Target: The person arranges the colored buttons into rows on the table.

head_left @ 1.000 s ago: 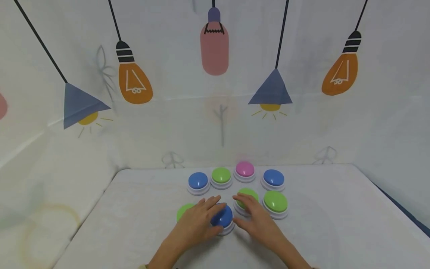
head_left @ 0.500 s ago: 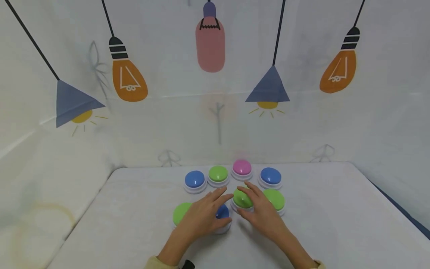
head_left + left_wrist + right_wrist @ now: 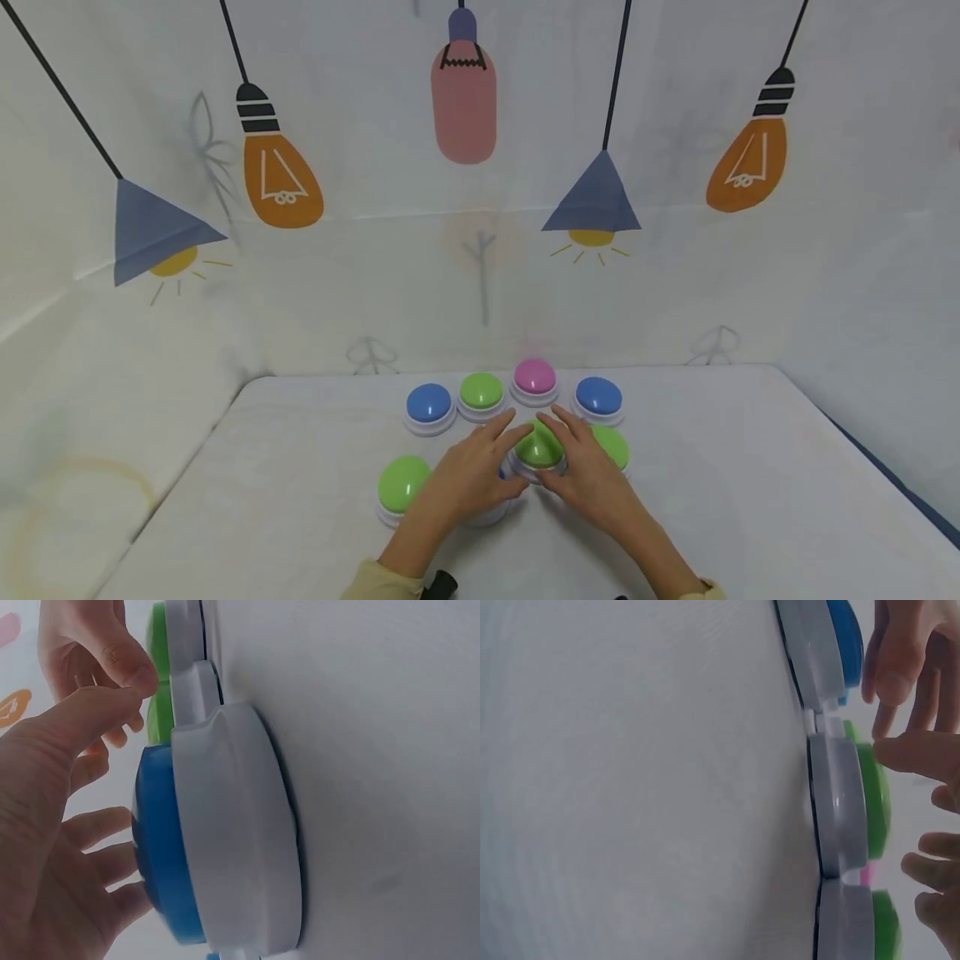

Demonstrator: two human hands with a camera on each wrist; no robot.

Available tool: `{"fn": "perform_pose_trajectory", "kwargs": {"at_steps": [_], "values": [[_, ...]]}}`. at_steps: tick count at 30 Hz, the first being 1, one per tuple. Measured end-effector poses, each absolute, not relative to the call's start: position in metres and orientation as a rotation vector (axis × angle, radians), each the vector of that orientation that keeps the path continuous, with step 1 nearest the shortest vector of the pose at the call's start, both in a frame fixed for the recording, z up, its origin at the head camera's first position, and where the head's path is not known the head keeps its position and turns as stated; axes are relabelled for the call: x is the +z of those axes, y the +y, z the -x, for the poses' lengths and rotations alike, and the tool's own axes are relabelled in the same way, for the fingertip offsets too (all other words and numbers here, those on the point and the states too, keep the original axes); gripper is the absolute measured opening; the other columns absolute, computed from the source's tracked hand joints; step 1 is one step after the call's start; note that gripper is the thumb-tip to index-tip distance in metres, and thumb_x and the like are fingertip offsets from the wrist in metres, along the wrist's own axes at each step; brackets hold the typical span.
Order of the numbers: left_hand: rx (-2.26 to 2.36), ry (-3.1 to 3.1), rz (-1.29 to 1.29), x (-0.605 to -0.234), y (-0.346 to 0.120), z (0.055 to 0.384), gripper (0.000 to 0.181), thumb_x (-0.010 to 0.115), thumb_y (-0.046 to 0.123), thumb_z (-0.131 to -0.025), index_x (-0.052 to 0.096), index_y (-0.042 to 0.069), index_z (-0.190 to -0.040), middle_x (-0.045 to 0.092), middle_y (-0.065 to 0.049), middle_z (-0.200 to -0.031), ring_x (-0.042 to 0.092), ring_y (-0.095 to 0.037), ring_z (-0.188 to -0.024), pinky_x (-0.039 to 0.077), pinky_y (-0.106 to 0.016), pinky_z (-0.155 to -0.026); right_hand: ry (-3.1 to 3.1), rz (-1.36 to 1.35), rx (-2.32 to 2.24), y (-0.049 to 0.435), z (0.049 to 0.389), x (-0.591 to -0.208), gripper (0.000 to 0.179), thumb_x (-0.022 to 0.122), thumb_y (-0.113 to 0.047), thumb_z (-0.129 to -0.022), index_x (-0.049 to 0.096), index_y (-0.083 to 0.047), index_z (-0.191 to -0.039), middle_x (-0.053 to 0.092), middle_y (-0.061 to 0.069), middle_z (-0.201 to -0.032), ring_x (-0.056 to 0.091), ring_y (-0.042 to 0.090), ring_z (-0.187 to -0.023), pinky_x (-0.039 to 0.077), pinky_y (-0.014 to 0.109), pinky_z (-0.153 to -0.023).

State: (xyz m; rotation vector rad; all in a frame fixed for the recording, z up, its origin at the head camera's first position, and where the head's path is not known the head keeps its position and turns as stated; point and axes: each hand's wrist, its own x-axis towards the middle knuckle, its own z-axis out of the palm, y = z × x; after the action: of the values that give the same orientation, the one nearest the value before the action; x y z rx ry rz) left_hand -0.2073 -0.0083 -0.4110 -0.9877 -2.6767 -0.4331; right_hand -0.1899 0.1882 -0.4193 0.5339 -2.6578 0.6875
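Observation:
A push button with a green dome on a white base stands between the two hands. My left hand hovers above a blue push button, hiding most of it in the head view, its fingertips reaching the green dome's left side. From the right comes my right hand, fingers spread and bent over the same dome. Its thumb is right at the dome's edge in the right wrist view. Neither hand is closed round anything. Another green button lies partly hidden behind the right hand.
Along the back stand a blue button, a green button, a pink button and another blue button. A green button is left of the left forearm. The white table meets a lamp-printed cloth wall.
Both hands have shifted from around the front blue button toward the green one beside it. The left hand moved right, covering more of the blue button, and the front-left green button came into fuller view.

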Motion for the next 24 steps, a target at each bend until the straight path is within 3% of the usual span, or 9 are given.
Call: {"fn": "perform_pose_trajectory", "kwargs": {"at_steps": [7,11,19,24], "values": [[-0.337,-2.679,1.014,-0.418,-0.003,0.212,0.070,0.070,0.046,-0.074,0.046,0.022,-0.135,0.040,-0.010,-0.142,0.044,-0.026,-0.126,0.034,-0.047,-0.104,-2.754,-0.521,0.669,0.193,0.193,-0.424,0.076,0.081,-0.028,-0.067,0.047,-0.012,-0.134,0.043,0.017,-0.138,0.040,0.040,-0.126,0.031,0.056,-0.102],[-0.343,-2.684,1.008,-0.420,0.000,0.212,0.070,0.070,0.045,-0.075,0.045,0.022,-0.135,0.041,-0.010,-0.142,0.046,-0.025,-0.124,0.035,-0.046,-0.103,-2.771,-0.522,0.631,0.194,0.195,-0.428,0.076,0.080,-0.029,-0.069,0.047,-0.011,-0.134,0.045,0.018,-0.136,0.040,0.045,-0.124,0.029,0.057,-0.103],[-0.335,-2.719,0.996,-0.424,0.007,0.212,0.064,0.067,0.040,-0.079,0.044,0.025,-0.137,0.043,-0.010,-0.140,0.051,-0.022,-0.120,0.035,-0.044,-0.104,-2.731,-0.557,0.514,0.194,0.198,-0.432,0.075,0.080,-0.028,-0.067,0.049,-0.005,-0.131,0.049,0.020,-0.132,0.046,0.037,-0.122,0.025,0.056,-0.106],[-0.329,-2.745,0.972,-0.425,0.007,0.214,0.062,0.067,0.038,-0.080,0.045,0.025,-0.136,0.046,-0.008,-0.138,0.055,-0.027,-0.115,0.040,-0.044,-0.100,-2.752,-0.573,0.503,0.194,0.201,-0.433,0.074,0.080,-0.031,-0.068,0.050,-0.004,-0.130,0.051,0.019,-0.130,0.047,0.036,-0.122,0.023,0.055,-0.107]]}}
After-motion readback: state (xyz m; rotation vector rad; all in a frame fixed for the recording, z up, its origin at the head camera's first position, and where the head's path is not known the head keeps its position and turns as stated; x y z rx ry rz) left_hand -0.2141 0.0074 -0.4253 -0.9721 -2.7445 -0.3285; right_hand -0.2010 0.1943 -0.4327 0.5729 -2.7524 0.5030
